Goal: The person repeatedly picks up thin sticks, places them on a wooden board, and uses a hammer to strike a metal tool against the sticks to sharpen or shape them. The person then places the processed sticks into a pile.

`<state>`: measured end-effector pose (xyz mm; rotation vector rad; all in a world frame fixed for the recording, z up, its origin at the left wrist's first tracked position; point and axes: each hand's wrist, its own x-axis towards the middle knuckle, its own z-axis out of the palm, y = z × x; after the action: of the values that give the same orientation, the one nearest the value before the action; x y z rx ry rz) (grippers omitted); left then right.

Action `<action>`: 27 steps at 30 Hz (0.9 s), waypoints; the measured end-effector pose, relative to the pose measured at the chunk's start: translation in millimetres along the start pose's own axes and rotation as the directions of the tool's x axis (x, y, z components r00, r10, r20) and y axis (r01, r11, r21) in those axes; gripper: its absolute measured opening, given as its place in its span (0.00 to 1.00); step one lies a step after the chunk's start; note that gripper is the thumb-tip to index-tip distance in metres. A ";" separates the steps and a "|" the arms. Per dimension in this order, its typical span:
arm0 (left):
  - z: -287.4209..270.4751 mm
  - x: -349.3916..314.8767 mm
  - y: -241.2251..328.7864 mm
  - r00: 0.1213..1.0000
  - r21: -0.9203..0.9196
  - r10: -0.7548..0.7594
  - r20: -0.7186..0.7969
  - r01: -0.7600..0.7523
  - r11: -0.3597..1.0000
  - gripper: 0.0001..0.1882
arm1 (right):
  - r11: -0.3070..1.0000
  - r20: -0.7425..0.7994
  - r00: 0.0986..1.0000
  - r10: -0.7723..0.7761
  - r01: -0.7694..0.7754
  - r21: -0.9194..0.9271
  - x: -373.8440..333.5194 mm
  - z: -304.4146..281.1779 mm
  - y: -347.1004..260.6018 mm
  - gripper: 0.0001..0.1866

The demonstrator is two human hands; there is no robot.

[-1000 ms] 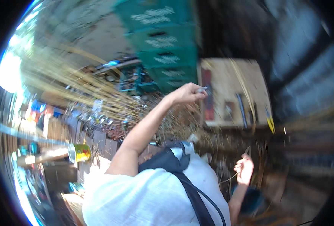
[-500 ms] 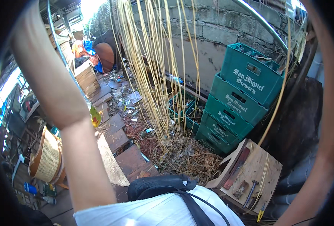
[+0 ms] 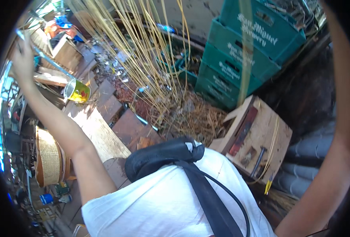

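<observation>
My left hand [image 3: 23,63], blurred, is raised at the far left beside a pale blue pole [image 3: 50,60]. Its fingers are smeared, so whether they touch the pole is unclear. A yellow-green tin can [image 3: 79,93] is at the pole's lower end. My right arm reaches up along the right rim, and its hand lies outside the picture. Long straw-coloured cane strands [image 3: 143,47] hang ahead of me in a loose bundle. One blurred strand [image 3: 245,51] passes in front of the crates, apart from the bundle.
Green bottle crates [image 3: 238,59] stand stacked at the right. Near them, a wooden box [image 3: 268,134] bears a hammer [image 3: 258,162] and yellow-handled pliers [image 3: 268,187]. Boards [image 3: 100,132] and dry scraps [image 3: 194,114] cover the ground. A woven basket-like piece [image 3: 48,158] stands at left.
The view has tipped downward, so the strands, crates and box appear higher. My left arm has swung outward to the left and its hand has come into view.
</observation>
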<state>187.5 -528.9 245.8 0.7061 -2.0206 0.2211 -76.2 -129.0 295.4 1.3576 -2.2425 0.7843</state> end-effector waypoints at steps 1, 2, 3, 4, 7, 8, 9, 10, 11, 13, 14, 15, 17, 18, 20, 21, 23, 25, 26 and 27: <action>39.8 -58.5 -24.1 0.991 -0.182 -0.090 0.101 0.107 0.977 0.20 | 1.000 0.041 0.999 0.011 -0.012 0.017 -4.2 17.1 9.0 0.17; 72.2 -113.8 -51.3 0.990 -0.274 -0.102 0.100 0.126 0.953 0.24 | 0.998 0.083 0.996 0.023 -0.028 0.059 -9.4 36.9 17.8 0.17; 88.6 -170.5 -26.2 0.978 -0.273 -0.177 0.114 0.202 0.941 0.21 | 0.995 0.125 0.991 0.045 -0.056 0.083 -16.2 50.3 27.9 0.18; 115.6 -219.9 -32.1 0.917 -0.339 -0.276 0.288 0.367 0.866 0.18 | 0.990 0.172 0.982 0.079 -0.097 0.102 -27.5 67.1 39.0 0.18; 207.6 -360.0 -46.5 0.813 -0.399 -0.308 0.495 0.527 0.750 0.15 | 0.901 0.381 0.865 0.328 -0.408 0.150 -50.7 120.4 60.8 0.21; 217.3 -388.9 -11.4 0.739 -0.323 -0.364 0.567 0.605 0.727 0.15 | 0.872 0.403 0.857 0.323 -0.434 0.226 -56.2 138.6 75.8 0.19; 229.7 -420.2 -9.1 0.677 -0.291 -0.385 0.627 0.662 0.691 0.15 | 0.839 0.416 0.861 0.292 -0.440 0.321 -56.4 148.7 81.0 0.18; 233.3 -440.1 -0.4 0.626 -0.246 -0.341 0.701 0.661 0.709 0.16 | 0.856 0.426 0.864 0.268 -0.416 0.305 -55.4 154.2 83.7 0.17; 237.4 -462.7 6.7 0.505 -0.202 -0.399 0.765 0.777 0.596 0.15 | 0.874 0.432 0.869 0.240 -0.388 0.294 -53.0 158.7 83.9 0.16; 250.9 -506.1 -1.1 0.474 -0.122 -0.332 0.815 0.702 0.702 0.15 | 0.887 0.446 0.875 0.185 -0.345 0.308 -46.5 162.1 78.2 0.14; 254.4 -523.3 -0.8 0.481 -0.131 -0.246 0.842 0.624 0.770 0.17 | 0.882 0.454 0.873 0.176 -0.345 0.321 -46.4 161.1 74.7 0.13; 244.1 -518.7 31.0 0.270 0.011 -0.337 0.902 0.766 0.643 0.18 | 0.879 0.462 0.869 0.179 -0.352 0.323 -47.5 160.9 77.5 0.12; 257.1 -551.4 22.9 0.163 0.105 -0.296 0.941 0.690 0.716 0.20 | 0.892 0.411 0.901 0.136 -0.292 0.344 -46.1 157.1 76.3 0.12; 269.2 -565.8 24.0 0.104 0.129 -0.253 0.962 0.643 0.755 0.21 | 0.894 0.376 0.916 0.138 -0.279 0.352 -49.4 151.6 79.9 0.13; 293.8 -592.9 36.5 -0.007 0.176 -0.209 0.978 0.572 0.801 0.19 | 0.928 0.196 0.977 0.089 -0.152 0.339 -60.2 148.1 98.0 0.14; 301.1 -594.5 50.5 -0.053 0.161 -0.157 0.986 0.526 0.835 0.19 | 0.951 0.004 0.995 0.097 -0.094 0.293 -81.0 138.5 98.9 0.15; 319.0 -601.2 83.0 -0.153 0.087 -0.025 0.988 0.413 0.906 0.19 | 0.993 -0.284 0.955 0.081 -0.053 0.107 -121.7 117.4 104.0 0.17; 290.7 -613.8 40.2 -0.212 0.181 -0.103 0.972 0.392 0.902 0.19 | 0.992 -0.268 0.960 -0.079 0.102 0.074 -114.1 163.4 125.3 0.24; 297.3 -617.3 51.5 -0.255 0.147 -0.051 0.966 0.375 0.915 0.19 | 0.979 -0.117 0.989 0.086 -0.062 0.195 -160.5 129.1 119.8 0.27; 303.7 -615.9 61.9 -0.283 0.121 -0.017 0.959 0.356 0.926 0.19 | 0.920 0.025 0.971 0.237 -0.233 0.315 -207.9 92.0 103.2 0.31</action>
<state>165.5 -366.0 -423.8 1.2878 -3.3078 -1.3580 -80.2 -11.5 75.1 1.2189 -2.3721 1.2807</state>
